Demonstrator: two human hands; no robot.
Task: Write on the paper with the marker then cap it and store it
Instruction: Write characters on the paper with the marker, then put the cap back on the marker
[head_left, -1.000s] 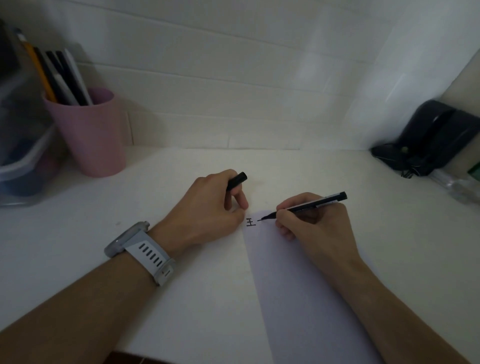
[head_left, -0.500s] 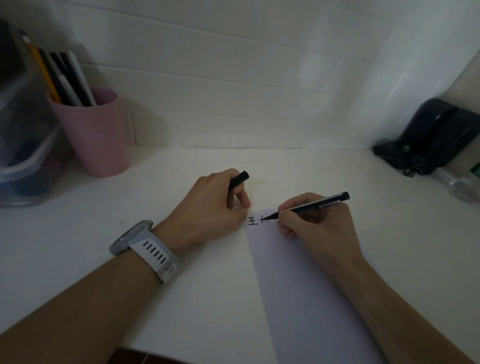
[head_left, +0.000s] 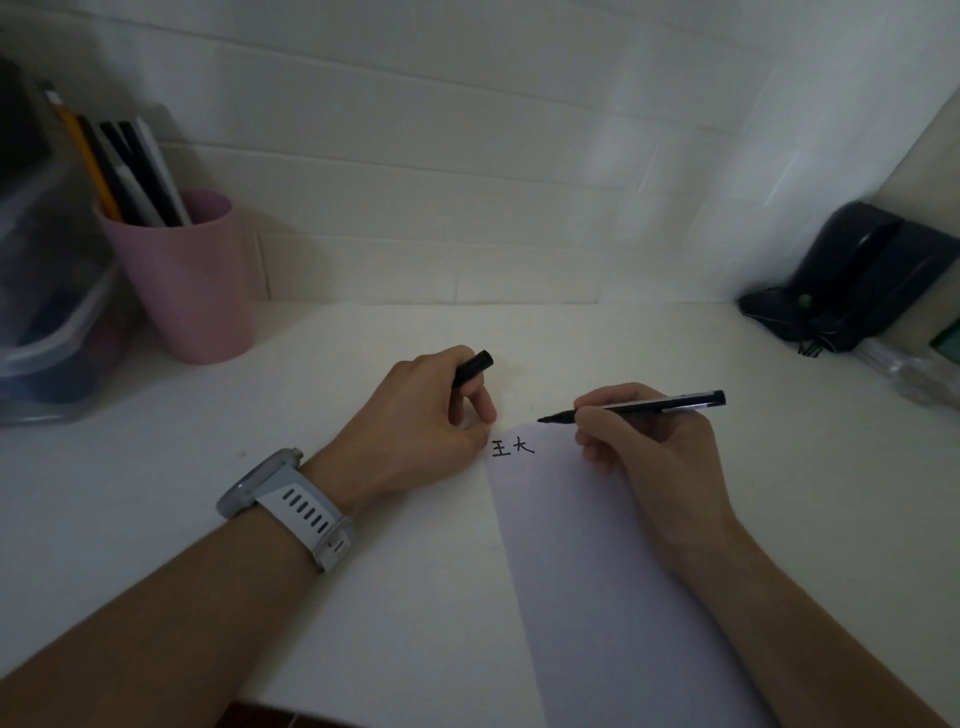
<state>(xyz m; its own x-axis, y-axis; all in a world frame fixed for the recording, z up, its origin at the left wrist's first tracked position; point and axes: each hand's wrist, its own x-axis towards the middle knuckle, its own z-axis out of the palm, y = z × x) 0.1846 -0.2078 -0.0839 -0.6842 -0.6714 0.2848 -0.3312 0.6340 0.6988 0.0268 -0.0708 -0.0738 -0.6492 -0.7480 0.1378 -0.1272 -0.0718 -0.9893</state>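
A white sheet of paper (head_left: 587, 561) lies on the white desk, with two small black characters at its top left corner. My right hand (head_left: 649, 452) holds the uncapped black marker (head_left: 654, 406), whose tip hangs just above the paper's top edge and points left. My left hand (head_left: 426, 431) rests beside the paper's left corner, curled around the black marker cap (head_left: 474, 366). A grey watch sits on my left wrist.
A pink cup (head_left: 187, 280) with several pens and pencils stands at the back left, next to a clear plastic box (head_left: 47, 322). A black pouch (head_left: 857, 280) lies against the wall at the back right.
A second character has appeared next to the first. My right hand has lifted the marker tip off the sheet and moved slightly right. My left hand stays put.
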